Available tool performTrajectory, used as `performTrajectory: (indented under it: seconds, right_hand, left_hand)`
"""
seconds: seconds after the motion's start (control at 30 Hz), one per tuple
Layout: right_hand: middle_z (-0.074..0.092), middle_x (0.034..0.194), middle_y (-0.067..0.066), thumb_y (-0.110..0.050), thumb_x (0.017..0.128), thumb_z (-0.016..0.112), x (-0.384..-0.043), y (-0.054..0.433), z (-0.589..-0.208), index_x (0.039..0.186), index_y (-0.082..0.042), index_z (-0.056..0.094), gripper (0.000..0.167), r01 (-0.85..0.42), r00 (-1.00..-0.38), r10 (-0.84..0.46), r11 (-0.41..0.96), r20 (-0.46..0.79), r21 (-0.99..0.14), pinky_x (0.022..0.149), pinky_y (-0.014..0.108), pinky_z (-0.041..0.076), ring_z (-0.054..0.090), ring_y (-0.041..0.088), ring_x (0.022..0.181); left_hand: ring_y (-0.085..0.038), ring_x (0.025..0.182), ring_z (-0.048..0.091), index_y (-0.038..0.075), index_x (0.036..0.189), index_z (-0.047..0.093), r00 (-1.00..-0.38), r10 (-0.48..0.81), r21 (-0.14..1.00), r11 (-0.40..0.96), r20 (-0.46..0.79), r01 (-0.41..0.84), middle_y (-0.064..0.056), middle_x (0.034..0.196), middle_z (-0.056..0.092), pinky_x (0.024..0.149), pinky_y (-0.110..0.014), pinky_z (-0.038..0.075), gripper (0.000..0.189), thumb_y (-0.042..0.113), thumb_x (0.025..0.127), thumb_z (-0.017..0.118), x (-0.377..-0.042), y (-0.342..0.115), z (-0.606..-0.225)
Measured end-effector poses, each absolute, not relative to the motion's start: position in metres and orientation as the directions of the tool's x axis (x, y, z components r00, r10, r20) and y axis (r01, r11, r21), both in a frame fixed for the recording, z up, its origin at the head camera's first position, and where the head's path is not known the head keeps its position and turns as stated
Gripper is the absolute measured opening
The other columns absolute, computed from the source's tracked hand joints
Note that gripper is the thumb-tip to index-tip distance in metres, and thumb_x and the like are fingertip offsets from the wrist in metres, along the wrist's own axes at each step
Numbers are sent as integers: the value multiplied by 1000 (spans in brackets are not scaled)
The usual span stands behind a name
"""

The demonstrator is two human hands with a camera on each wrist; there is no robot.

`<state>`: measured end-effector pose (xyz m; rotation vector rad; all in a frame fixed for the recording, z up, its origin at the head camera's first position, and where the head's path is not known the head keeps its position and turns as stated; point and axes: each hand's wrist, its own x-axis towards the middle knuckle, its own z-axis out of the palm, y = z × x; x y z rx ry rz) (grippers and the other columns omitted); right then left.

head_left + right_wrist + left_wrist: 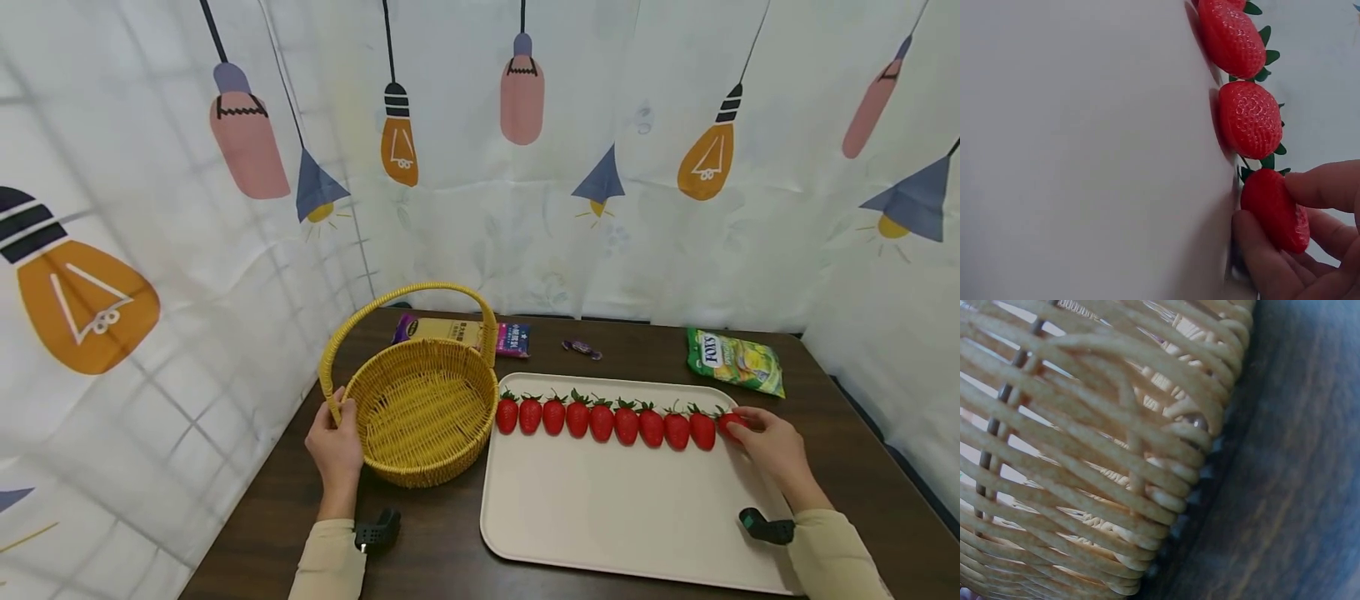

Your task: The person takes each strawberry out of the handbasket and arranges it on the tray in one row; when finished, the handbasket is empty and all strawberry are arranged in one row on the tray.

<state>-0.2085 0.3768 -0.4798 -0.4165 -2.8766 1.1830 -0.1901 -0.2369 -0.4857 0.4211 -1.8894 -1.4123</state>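
A yellow woven basket (pixel 431 475) with a tall arched handle stands at the left of the table, its inside facing up toward me. My left hand (pixel 337 450) grips its left side, where the handle meets the rim. In the left wrist view only the basket's woven wall (pixel 1085 456) shows; the fingers are hidden there. A row of red strawberries (pixel 601 422) with green leaves lies along the far edge of a cream tray (pixel 600 517). At the row's right end, my right hand (pixel 776 454) pinches the last strawberry (pixel 1272 209) between thumb and fingers, leaves pointing toward its neighbour.
Behind the basket lies a purple and gold snack packet (pixel 450 331). A small purple wrapped candy (pixel 582 348) is beyond the tray, and a green FOX'S bag (pixel 735 362) sits at the back right. A curtain (pixel 465 225) with printed lamps hangs behind the dark wooden table (pixel 427 542).
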Motion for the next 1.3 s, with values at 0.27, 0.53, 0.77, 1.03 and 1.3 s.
performTrajectory:
  seconds: [0.27,0.53,0.77,1.03,1.3]
  right_hand:
    - [57,115,33,-33,95,61,-206,374,-474,127,8,54,51,223,-963,269,775,-12,-592,58,27,45,51,38,91]
    - [61,106,30,-38,95,62,-200,377,-475,125,7,56,54,260,-954,299,763,-34,-592,55,30,44,56,28,76]
    - [53,122,35,-41,95,60,-199,380,-474,130,6,54,59,275,-950,308,730,-57,-626,59,29,47,50,40,97]
    - [56,121,33,-40,95,60,-198,385,-475,131,5,53,58,250,-954,294,700,-49,-669,56,25,50,62,32,89]
    - [57,123,32,-38,100,53,-194,394,-466,130,5,54,53,197,-949,313,667,30,-719,54,18,49,67,8,66]
  left_hand:
    - [-7,43,26,11,123,68,-679,-635,921,347,368,175,2,69,52,48,-24,29,29,25,99,58,-195,-234,-485]
    - [-5,44,26,6,123,68,-693,-619,923,329,369,198,-8,92,68,49,-23,29,29,22,100,58,-193,-232,-486]
    - [-4,49,30,5,124,67,-700,-614,927,310,365,211,-15,123,66,53,-22,30,31,22,99,58,-195,-237,-485]
    - [-7,45,28,11,124,68,-671,-646,925,337,364,177,-5,71,53,50,-23,30,31,27,100,58,-191,-235,-485]
    - [-13,88,58,-3,101,60,-639,-639,894,400,429,200,-10,131,60,72,-22,42,24,21,97,63,-188,-235,-477]
